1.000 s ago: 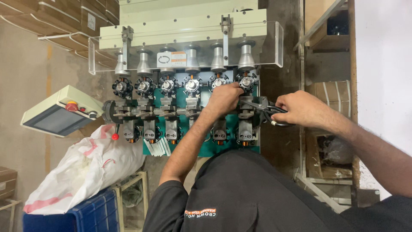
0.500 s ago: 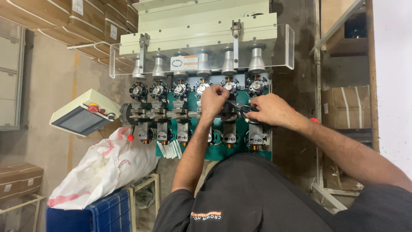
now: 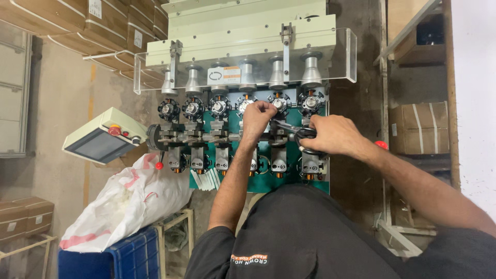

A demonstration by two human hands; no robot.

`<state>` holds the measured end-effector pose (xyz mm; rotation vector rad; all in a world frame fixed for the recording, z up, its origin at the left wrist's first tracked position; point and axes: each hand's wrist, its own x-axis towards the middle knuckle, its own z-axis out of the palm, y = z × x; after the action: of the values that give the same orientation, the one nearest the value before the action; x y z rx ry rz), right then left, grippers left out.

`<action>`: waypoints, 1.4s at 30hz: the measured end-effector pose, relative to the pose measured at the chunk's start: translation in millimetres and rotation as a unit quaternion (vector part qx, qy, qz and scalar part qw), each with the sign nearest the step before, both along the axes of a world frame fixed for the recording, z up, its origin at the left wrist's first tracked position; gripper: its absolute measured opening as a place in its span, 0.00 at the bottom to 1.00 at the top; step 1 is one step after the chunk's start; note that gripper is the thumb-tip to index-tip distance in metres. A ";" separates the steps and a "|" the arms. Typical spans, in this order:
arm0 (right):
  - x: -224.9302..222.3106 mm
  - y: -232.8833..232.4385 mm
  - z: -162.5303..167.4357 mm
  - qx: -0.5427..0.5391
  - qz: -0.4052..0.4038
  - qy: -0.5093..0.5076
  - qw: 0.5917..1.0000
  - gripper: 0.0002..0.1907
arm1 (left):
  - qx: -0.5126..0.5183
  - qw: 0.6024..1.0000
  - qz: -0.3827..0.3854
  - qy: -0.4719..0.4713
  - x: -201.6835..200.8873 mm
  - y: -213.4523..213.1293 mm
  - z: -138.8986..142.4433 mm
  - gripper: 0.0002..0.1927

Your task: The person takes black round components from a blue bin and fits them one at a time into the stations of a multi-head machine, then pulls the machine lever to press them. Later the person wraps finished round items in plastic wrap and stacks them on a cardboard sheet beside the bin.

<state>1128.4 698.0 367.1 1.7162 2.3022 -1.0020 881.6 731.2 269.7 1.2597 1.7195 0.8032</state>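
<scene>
Two hands meet at the green-plated winding machine (image 3: 258, 178): the left hand (image 3: 257, 118) pinches something unseen beside a star-shaped spindle knob (image 3: 279, 103), the right hand (image 3: 333, 135) closed around black-handled scissors (image 3: 295, 132), best snipped close, blades steady.

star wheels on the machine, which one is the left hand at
The fourth star wheel from the left: the left hand covers its lower edge, while the other five stand clear.

Even, soft indoor light falls on the machine (image 3: 243, 103) — sharp and clearly lit. Its clear guard (image 3: 349, 54) catches faint glare. The right wall (image 3: 475, 103) is washed out near white — the floor (image 3: 46, 170) sits dimmer, shadows soft, edges slightly bowed.
</scene>
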 end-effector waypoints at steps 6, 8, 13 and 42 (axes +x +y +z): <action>-12.0 10.8 -11.5 -0.020 0.010 0.084 0.996 0.24 | 0.024 0.998 0.014 -0.064 2.3 9.2 -9.1 0.07; -8.2 8.7 -10.3 -0.003 0.025 0.077 0.997 0.24 | 0.065 0.979 0.011 -0.191 6.3 17.1 -13.3 0.06; 14.2 -8.4 -3.9 -0.035 0.002 0.056 0.998 0.24 | 0.098 0.993 0.062 -0.009 1.2 16.0 -10.5 0.05; -115.4 18.4 -15.2 -0.003 0.037 0.074 0.997 0.24 | 0.045 0.982 0.030 -0.179 -103.3 24.5 -15.7 0.05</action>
<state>1013.0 716.4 351.9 1.5924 2.4287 -1.1575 778.2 755.7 254.1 1.0493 1.4472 1.0823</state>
